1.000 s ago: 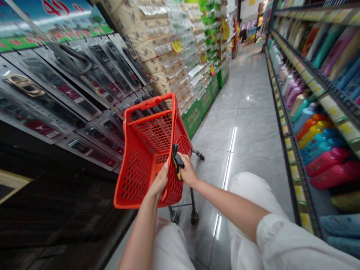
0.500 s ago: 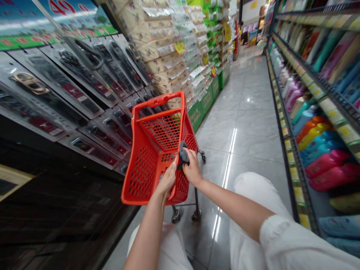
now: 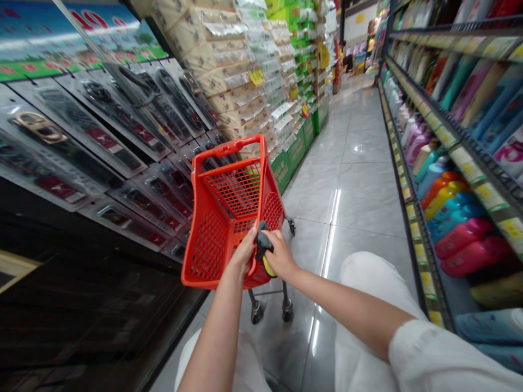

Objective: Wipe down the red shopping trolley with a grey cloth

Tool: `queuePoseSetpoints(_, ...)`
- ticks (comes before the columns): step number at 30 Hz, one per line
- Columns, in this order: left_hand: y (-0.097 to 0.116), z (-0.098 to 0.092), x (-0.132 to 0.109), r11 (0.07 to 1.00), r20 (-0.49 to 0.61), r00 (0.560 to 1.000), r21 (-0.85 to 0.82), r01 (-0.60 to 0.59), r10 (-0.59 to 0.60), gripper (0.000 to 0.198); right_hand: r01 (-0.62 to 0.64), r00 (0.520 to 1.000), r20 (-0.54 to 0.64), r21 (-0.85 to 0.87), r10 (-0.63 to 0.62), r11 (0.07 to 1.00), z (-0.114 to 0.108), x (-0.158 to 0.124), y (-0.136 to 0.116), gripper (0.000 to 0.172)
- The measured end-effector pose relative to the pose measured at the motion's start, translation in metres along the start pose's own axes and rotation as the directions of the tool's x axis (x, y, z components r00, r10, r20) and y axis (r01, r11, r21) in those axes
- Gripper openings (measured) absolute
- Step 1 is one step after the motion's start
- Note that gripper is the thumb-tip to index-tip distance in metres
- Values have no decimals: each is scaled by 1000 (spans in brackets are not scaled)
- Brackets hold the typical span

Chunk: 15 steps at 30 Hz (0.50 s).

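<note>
A red plastic shopping cart [image 3: 212, 239] on small wheels stands just ahead of me in a shop aisle. My left hand [image 3: 243, 255] grips the near rim of its basket, fingers curled over the edge. Close beside it, my right hand [image 3: 280, 256] is closed around a small dark grey and yellow object [image 3: 263, 246] and rests against the same rim. The basket looks empty inside. My white trousers show below.
Hanging packaged goods [image 3: 102, 136] fill the rack on the left, with stacked tissue packs [image 3: 241, 81] beyond. Shelves of coloured bottles [image 3: 457, 218] line the right. The tiled floor [image 3: 359, 179] runs straight ahead between them.
The cart has rolled a little forward and to the right along the aisle. Both hands have stayed on its rim, and the right hand keeps hold of the dark object.
</note>
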State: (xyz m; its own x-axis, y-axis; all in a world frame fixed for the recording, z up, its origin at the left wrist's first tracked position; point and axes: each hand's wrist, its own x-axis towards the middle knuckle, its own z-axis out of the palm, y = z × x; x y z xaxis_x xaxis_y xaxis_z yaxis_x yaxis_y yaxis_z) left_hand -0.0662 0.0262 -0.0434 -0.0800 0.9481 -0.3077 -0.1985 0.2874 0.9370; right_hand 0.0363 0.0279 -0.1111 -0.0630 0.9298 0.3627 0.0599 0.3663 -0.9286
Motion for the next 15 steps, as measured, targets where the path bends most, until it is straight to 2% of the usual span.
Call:
queuePoseSetpoints(2, 2, 1, -3, 997, -30, 997, -11, 74, -75, 36, 23, 999, 24, 14, -23, 1000, 0, -5, 2, 62)
queuePoseSetpoints(5, 4, 3, -8, 983, 45, 984, -61, 172, -170, 45, 18, 999, -29, 6, -18, 1000, -2, 9, 6, 65)
queuePoseSetpoints(7, 5, 5, -9, 979, 96, 980, -87, 185, -176, 48, 5, 997, -71, -13, -6, 1000, -2, 21, 7, 66)
queuePoseSetpoints(9, 7, 7, -7, 979, 93, 980, -89, 182, -174, 50, -5, 996, -84, -35, 2, 999, -2, 24, 5, 66)
queuePoseSetpoints(12, 8, 7, -2, 985, 61, 986, -69, 158, -154, 53, 31, 999, 33, -49, -30, 998, -8, 6, -3, 61)
queuePoseSetpoints(14, 7, 5, 2, 988, 89, 988, -80, 134, -126, 55, 81, 991, 108, -44, -76, 996, -16, -9, -12, 55)
queuePoseSetpoints(15, 7, 4, 4, 986, 113, 986, -98, 133, -122, 57, 107, 990, 103, -57, -101, 993, -21, -14, -17, 53)
